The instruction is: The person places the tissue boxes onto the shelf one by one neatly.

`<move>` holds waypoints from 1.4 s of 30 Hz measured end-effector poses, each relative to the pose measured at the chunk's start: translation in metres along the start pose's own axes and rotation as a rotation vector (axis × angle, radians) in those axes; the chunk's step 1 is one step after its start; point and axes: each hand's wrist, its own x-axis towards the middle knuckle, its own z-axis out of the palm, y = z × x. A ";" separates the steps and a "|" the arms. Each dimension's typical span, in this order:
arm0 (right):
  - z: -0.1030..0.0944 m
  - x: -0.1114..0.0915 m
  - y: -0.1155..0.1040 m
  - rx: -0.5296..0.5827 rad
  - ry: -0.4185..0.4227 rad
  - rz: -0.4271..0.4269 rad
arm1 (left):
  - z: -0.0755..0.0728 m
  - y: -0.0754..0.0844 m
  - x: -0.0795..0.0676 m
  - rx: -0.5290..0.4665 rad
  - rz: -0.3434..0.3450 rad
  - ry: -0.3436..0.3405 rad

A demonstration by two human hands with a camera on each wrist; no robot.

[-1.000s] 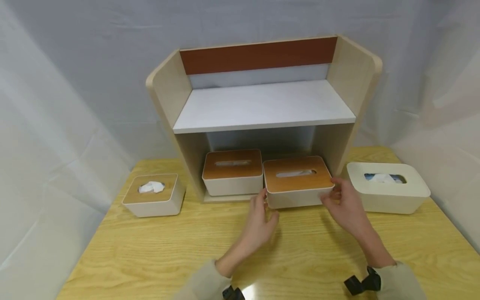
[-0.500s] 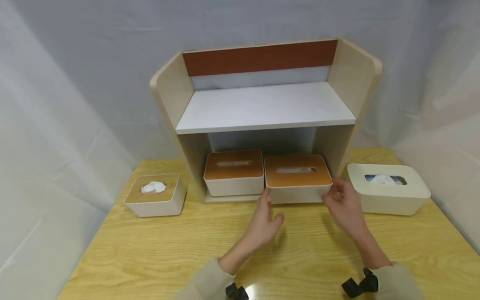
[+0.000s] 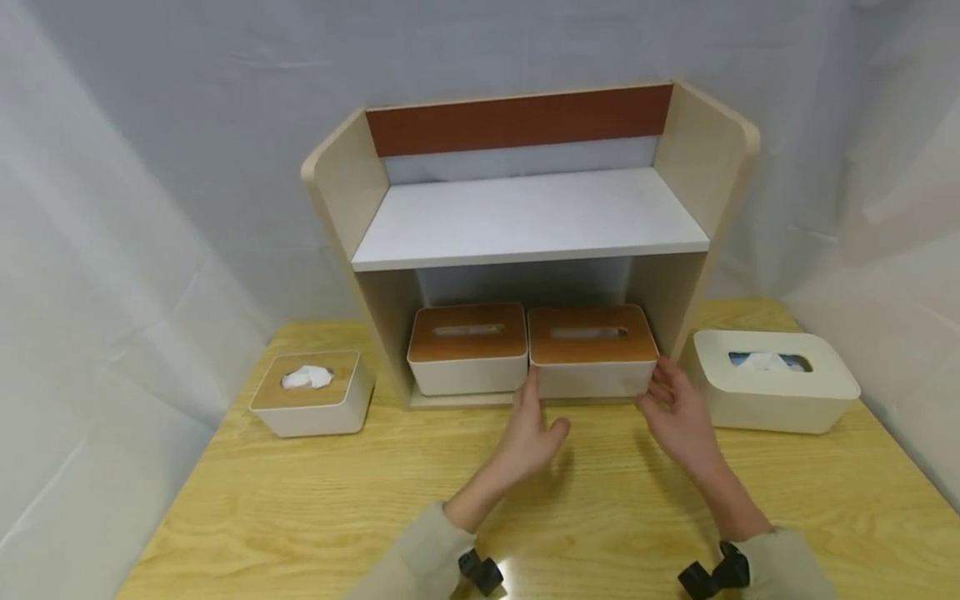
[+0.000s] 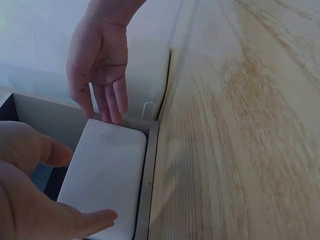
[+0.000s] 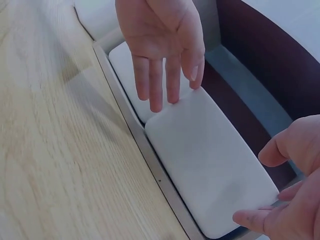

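Two tissue boxes with brown wood-look lids and white bodies sit side by side in the shelf's lower compartment. The fingertips of my left hand (image 3: 527, 437) touch the right tissue box (image 3: 597, 378) near its front left corner, with the thumb out to the side. At the front right corner of that box, my right hand (image 3: 681, 417) rests its fingertips, the fingers slightly bent. Both wrist views show fairly straight fingers at the white box (image 5: 200, 150). The left tissue box (image 3: 467, 375) stands just beside my left fingertips.
The two-level shelf unit (image 3: 525, 217) stands at the back of the wooden table (image 3: 315, 517). A smaller wood-lidded tissue box (image 3: 315, 417) lies left of it. On the right is a cream tissue box (image 3: 780, 408), close to my right hand.
The right tissue box has slid back into the lower compartment, from jutting out to roughly level with the left one. Both hands have followed its front corners.
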 end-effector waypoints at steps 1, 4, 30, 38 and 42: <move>0.000 0.000 0.000 -0.003 -0.009 -0.005 | 0.000 0.000 0.001 0.002 -0.001 -0.001; 0.001 0.001 0.002 -0.009 -0.038 -0.012 | 0.001 0.001 0.002 0.016 -0.003 -0.005; -0.003 0.010 0.011 0.047 -0.162 -0.049 | 0.004 0.000 0.008 0.068 -0.020 -0.070; -0.006 0.009 0.013 0.009 -0.184 -0.023 | 0.004 0.000 0.008 0.058 -0.036 -0.089; -0.007 0.008 0.012 -0.006 -0.197 -0.022 | 0.004 -0.001 0.007 0.042 -0.038 -0.097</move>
